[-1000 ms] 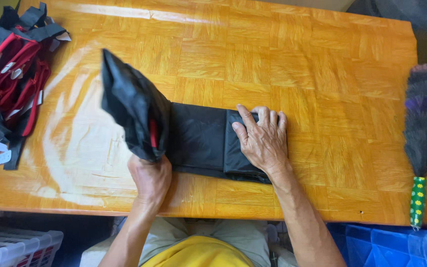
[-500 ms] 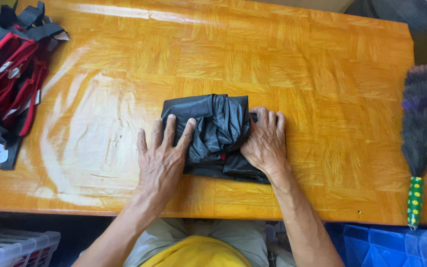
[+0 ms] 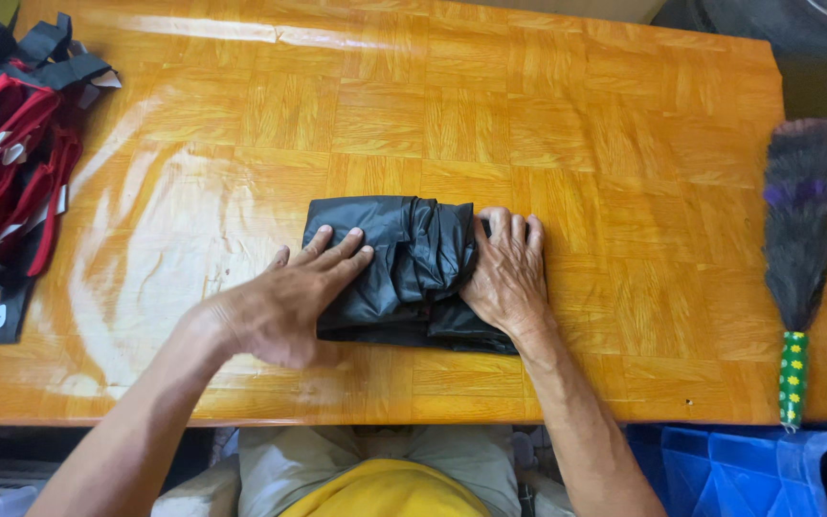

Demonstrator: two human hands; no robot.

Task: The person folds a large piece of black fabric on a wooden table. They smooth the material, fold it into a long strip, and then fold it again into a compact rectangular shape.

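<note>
Since both palms are flat on it, the folded black fabric bundle point(image 3: 404, 273) sits pinned in the middle of the glossy orange wooden table point(image 3: 567, 124), long axis running left to right. Left hand point(image 3: 289, 302) is open, fingers spread over the bundle's left half, coming in from the near-left. Right hand point(image 3: 507, 273) is open too, pressing the right end. Neither's gripping anything. Off to the left there's a heap of red and black straps point(image 3: 11, 163), and a feather duster point(image 3: 798, 249) lies well to the right.

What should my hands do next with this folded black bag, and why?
Probably slide the left hand flat toward the right hand, pressing the wrinkles out. The black bag lies folded over on the wooden table, but its top layer is puckered and raised between both hands, so it likely needs flattening.
</note>
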